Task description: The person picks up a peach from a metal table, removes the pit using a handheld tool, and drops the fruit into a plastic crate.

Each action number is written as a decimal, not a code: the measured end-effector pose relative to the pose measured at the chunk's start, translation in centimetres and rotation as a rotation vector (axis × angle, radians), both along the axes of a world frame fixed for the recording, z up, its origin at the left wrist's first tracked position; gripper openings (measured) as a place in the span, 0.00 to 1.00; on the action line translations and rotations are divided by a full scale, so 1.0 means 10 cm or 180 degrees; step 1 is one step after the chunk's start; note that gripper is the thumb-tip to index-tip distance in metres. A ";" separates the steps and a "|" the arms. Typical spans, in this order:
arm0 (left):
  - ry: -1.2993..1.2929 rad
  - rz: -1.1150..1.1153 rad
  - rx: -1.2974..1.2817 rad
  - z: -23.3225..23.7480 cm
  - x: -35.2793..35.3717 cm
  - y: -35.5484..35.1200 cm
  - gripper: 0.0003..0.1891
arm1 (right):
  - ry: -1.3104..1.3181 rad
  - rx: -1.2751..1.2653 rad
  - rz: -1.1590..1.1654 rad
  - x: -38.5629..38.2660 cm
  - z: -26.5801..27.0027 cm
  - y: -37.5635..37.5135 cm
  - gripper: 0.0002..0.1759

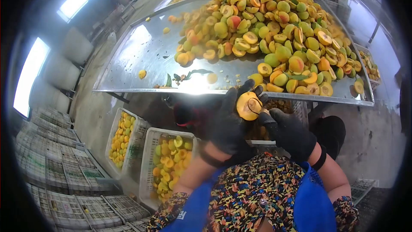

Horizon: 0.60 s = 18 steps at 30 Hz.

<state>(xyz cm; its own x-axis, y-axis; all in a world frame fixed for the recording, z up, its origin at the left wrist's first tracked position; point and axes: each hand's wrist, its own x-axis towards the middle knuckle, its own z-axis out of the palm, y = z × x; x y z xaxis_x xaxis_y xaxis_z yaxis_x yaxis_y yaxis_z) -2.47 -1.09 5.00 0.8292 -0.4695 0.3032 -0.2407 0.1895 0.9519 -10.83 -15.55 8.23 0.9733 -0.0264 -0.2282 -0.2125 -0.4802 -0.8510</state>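
Note:
My left hand [230, 118], in a black glove, holds up a halved yellow peach [248, 106] with its cut face toward me. My right hand [292, 131], gloved the same way, is closed around a small pitting tool. The tool's thin, dark curved loop [259, 107] lies against the peach's cut face, and most of its handle is hidden by my fingers. Both hands are just off the near edge of a metal table [141, 66]. Beyond them rises a big pile of halved peaches [274, 30].
Two white crates of peaches stand on the floor to the left, one nearer [148, 159] and one farther [116, 146]. Below my hands is another crate [300, 111], partly hidden. Stacked crates [64, 167] line the far left. Leaves and scraps [184, 76] lie on the table.

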 end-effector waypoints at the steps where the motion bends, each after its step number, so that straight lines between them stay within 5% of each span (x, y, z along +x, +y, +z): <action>1: 0.0130 -0.0174 -0.0177 -0.02 -0.02 0.03 0.23 | -0.0102 -0.0183 -0.0069 -0.01 -0.07 0.03 0.18; 3: 0.0400 -0.0391 -0.0479 -0.01 -0.07 0.08 0.20 | -0.0245 -0.0522 -0.0048 -0.05 -0.13 0.06 0.18; 7: -0.0378 -0.0098 0.0110 -0.11 -0.06 0.15 0.21 | -0.0608 -0.0832 0.0029 -0.10 -0.13 0.14 0.16; 10: 0.0432 -0.0322 -0.0449 -0.11 -0.04 0.16 0.21 | -0.0671 -0.1181 0.0086 -0.10 -0.13 0.18 0.16; 16: 0.0214 -0.0048 -0.0148 -0.04 -0.09 0.20 0.21 | -0.0813 -0.1170 0.0185 -0.08 -0.26 0.21 0.16; 18: 0.0180 0.0018 -0.0292 -0.08 -0.10 0.20 0.20 | -0.0793 -0.0392 0.0287 -0.07 -0.35 0.22 0.17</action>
<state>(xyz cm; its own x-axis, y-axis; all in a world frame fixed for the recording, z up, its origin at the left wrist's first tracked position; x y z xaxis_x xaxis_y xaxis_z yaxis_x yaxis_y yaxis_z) -3.46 0.86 4.15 0.8487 -0.4372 0.2975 -0.1886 0.2754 0.9426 -11.53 -13.36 4.70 0.9986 0.0501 0.0177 0.0439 -0.5906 -0.8058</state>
